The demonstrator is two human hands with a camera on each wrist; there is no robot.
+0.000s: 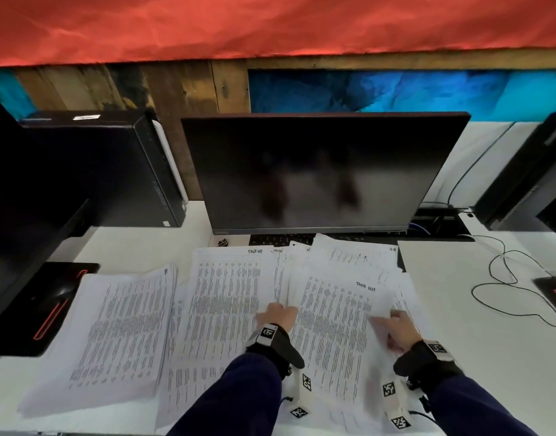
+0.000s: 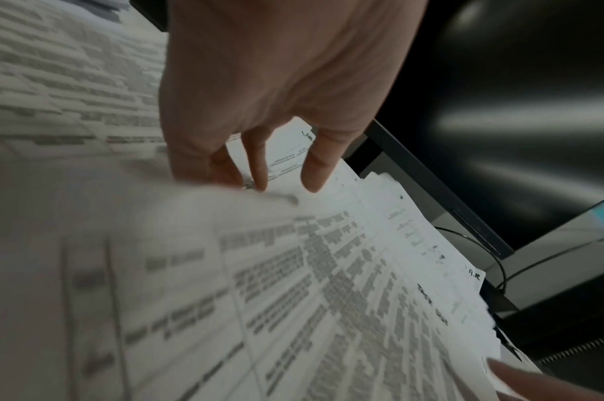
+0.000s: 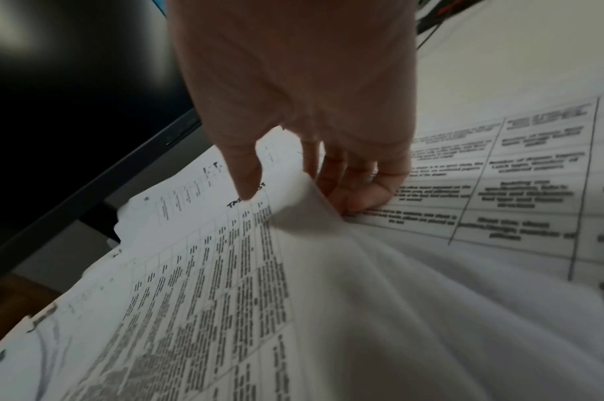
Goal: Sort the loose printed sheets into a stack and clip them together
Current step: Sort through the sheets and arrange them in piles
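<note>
Printed sheets lie fanned over the white desk [image 1: 459, 309]. A separate pile [image 1: 119, 328] sits at the left, more sheets [image 1: 226, 294] in the middle. On top at the right is a sheet headed "TASK LIST" [image 1: 333, 325] [image 2: 293, 298] [image 3: 207, 271]. My left hand [image 1: 278, 311] [image 2: 259, 184] grips its left edge with curled fingers. My right hand [image 1: 393, 322] [image 3: 293, 190] pinches its right edge, which curls up between thumb and fingers. Small dark clips [image 1: 223, 242] lie by the monitor's foot.
A dark monitor [image 1: 317, 171] stands behind the papers, with a keyboard [image 1: 279, 239] partly under them. Black computer cases stand at left [image 1: 113, 165] and right [image 1: 528, 184]. A black pad [image 1: 44, 306] lies at left; a looped cable [image 1: 515, 287] at right.
</note>
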